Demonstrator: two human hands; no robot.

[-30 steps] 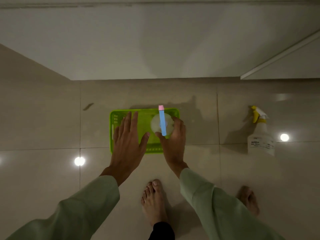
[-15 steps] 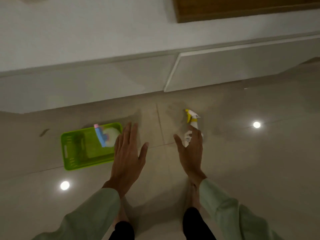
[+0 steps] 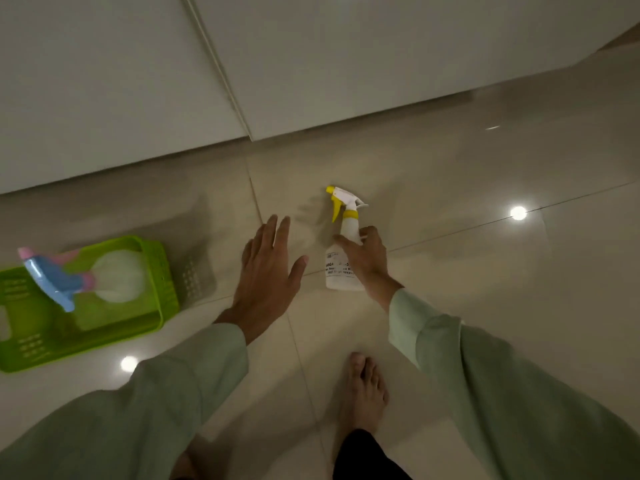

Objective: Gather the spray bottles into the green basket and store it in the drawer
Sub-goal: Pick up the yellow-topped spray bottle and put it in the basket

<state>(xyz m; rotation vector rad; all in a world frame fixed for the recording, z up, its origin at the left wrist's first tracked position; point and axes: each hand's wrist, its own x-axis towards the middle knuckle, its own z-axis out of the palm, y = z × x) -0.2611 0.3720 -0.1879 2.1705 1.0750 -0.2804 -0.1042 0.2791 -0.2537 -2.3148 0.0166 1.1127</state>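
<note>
The green basket (image 3: 165, 276) sits on the tiled floor at the left. Inside it stands a white spray bottle with a blue and pink trigger head (image 3: 117, 277). A second white spray bottle with a yellow trigger (image 3: 343, 258) stands upright on the floor in the middle. My right hand (image 3: 369, 259) wraps its neck and shoulder, thumb on the left and fingers on the right. My left hand (image 3: 268, 271) hovers flat between basket and bottle, fingers spread, holding nothing.
White cabinet fronts (image 3: 346, 64) run along the top, split by a seam, all shut. My bare foot (image 3: 363, 389) stands below the yellow-trigger bottle. Ceiling-light reflections (image 3: 518, 213) shine on the glossy tiles.
My right hand let go of the blue-headed bottle in the basket, swung right and closed round the yellow-trigger bottle. The view turned right, so the basket now lies at the left.
</note>
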